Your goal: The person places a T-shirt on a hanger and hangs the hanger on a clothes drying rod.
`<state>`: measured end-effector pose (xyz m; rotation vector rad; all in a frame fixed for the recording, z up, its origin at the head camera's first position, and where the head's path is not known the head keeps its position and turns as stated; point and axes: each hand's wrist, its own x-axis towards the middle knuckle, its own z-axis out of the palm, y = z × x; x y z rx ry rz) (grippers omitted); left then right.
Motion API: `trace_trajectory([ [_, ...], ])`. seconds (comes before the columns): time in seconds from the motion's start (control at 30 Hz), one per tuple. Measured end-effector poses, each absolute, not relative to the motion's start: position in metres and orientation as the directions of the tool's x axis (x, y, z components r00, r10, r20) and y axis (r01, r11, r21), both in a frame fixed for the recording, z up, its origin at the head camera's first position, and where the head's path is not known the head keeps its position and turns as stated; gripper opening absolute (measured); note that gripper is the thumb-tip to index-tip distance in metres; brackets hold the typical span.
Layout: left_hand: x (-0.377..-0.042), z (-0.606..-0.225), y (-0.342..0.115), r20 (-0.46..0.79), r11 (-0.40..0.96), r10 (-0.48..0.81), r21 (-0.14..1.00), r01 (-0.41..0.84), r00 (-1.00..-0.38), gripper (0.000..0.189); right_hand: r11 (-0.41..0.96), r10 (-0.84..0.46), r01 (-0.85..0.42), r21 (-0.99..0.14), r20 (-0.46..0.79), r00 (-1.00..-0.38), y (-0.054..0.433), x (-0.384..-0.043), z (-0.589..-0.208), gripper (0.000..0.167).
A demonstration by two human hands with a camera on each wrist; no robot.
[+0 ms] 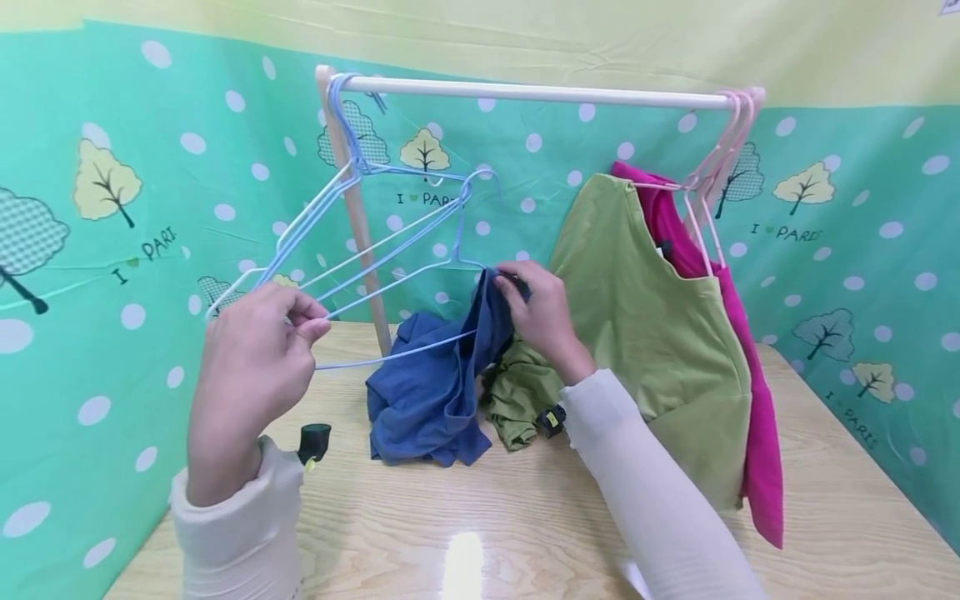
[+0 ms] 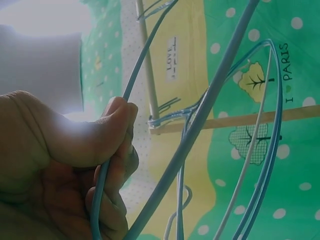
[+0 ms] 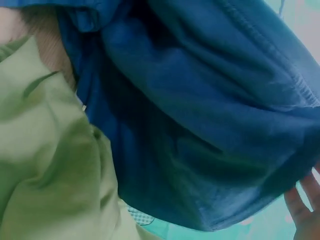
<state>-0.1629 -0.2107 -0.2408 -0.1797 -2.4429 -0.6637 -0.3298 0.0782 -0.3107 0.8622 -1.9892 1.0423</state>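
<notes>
My left hand pinches a light blue wire hanger near one end, thumb against the wire; the left wrist view shows that grip on the wire close up. A dark blue garment is partly over the hanger's other end, and the rest of it droops in folds toward the table. At that end my right hand holds the garment's edge between thumb and fingers. Blue cloth fills most of the right wrist view, with fingertips at its lower right edge.
A rack with a white rail carries blue and white hangers at left. On pink hangers at right hang a green top and a magenta garment. Crumpled green cloth and a black object are on the table.
</notes>
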Motion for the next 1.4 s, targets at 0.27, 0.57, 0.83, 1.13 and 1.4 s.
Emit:
trace_trajectory([
  [0.27,-0.163,-0.241,-0.206,0.608,0.863,-0.034,0.419,0.284,-0.793,0.004,0.460,-0.208,-0.824,-0.332,0.861,-0.463,0.079,-0.334,-0.314,0.016],
  [0.57,-0.166,-0.241,-0.201,0.603,0.861,-0.038,0.424,0.281,-0.796,0.004,0.487,-0.188,-0.830,-0.273,0.895,-0.404,0.078,-0.330,-0.305,0.015],
  [0.83,-0.172,-0.242,-0.198,0.586,0.863,-0.015,0.416,0.285,-0.810,0.004,0.502,-0.185,-0.829,-0.246,0.906,-0.380,0.070,-0.326,-0.294,0.015],
  [1.13,-0.175,-0.244,-0.194,0.599,0.862,-0.006,0.409,0.300,-0.800,0.004,0.505,-0.208,-0.838,-0.208,0.912,-0.353,0.058,-0.321,-0.285,0.017],
  [1.4,-0.168,-0.244,-0.192,0.681,0.855,-0.055,0.410,0.318,-0.730,0.007,0.516,-0.222,-0.844,-0.148,0.928,-0.299,0.058,-0.320,-0.286,0.018],
])
